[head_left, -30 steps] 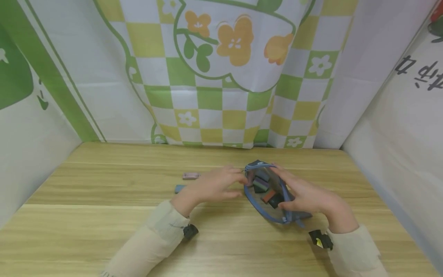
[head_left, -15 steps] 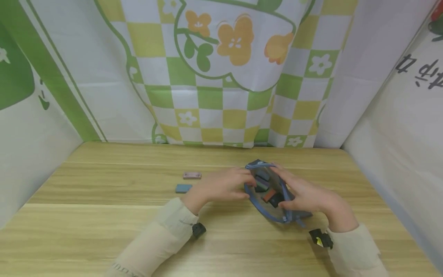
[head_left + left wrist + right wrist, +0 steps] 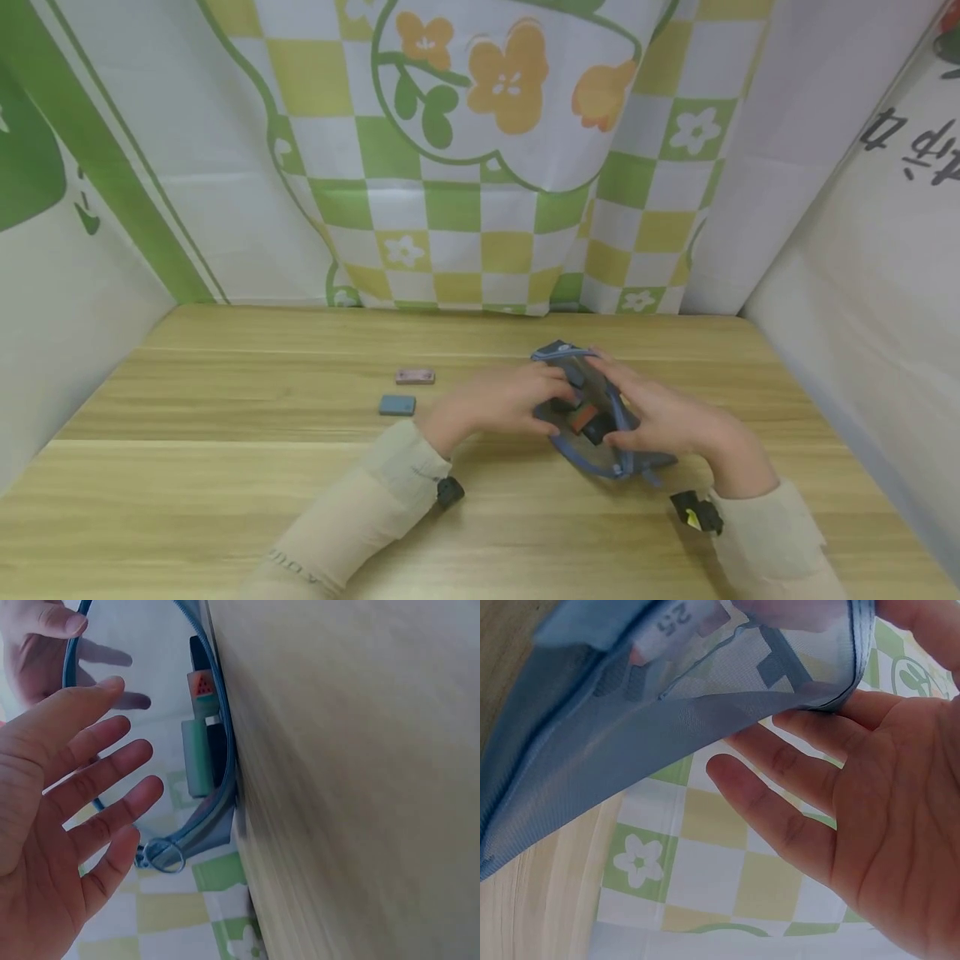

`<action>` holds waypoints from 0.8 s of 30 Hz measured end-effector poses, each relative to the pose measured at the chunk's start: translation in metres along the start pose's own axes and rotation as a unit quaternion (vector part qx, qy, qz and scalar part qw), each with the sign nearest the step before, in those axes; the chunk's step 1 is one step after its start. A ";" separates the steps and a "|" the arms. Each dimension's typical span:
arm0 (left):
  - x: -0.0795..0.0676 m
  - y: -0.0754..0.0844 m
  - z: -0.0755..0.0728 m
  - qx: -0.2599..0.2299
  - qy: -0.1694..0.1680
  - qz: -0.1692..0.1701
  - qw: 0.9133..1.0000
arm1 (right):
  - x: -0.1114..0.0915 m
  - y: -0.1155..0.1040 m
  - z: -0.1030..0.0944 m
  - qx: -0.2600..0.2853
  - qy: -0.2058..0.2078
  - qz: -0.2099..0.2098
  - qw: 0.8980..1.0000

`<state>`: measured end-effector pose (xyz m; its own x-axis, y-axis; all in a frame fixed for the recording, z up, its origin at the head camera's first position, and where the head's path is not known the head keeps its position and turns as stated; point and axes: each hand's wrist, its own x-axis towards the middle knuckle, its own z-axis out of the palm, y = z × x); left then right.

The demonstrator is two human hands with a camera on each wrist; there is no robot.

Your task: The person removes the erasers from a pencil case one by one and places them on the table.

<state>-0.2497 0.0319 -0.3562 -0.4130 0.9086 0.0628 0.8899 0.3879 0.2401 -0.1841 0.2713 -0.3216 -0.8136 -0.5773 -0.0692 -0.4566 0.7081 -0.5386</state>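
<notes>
My left hand [image 3: 508, 402] moved right, fingers [image 3: 101, 774] loosely spread, left of the orange oblong block [image 3: 584, 417] in the blue mesh pouch [image 3: 581, 461].

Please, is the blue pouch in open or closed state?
Open: the blue pouch's edges stand wide apart, and an orange piece shows inside.

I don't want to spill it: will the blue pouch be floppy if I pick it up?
Probably floppy: the blue pouch looks thin and see-through. It might sag, because small blocks lie inside. They could tumble out if tipped, since its mouth is open.
</notes>
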 end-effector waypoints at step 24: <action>0.035 0.014 0.014 0.054 -0.046 0.008 0.997 | -0.003 -0.003 -0.001 -0.009 -0.003 0.005 1.000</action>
<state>-0.2492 0.0717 -0.3644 -0.3831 0.9234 -0.0241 0.9141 0.3827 0.1341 -0.1805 0.2715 -0.3185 -0.8162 -0.5721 -0.0805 -0.4539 0.7212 -0.5234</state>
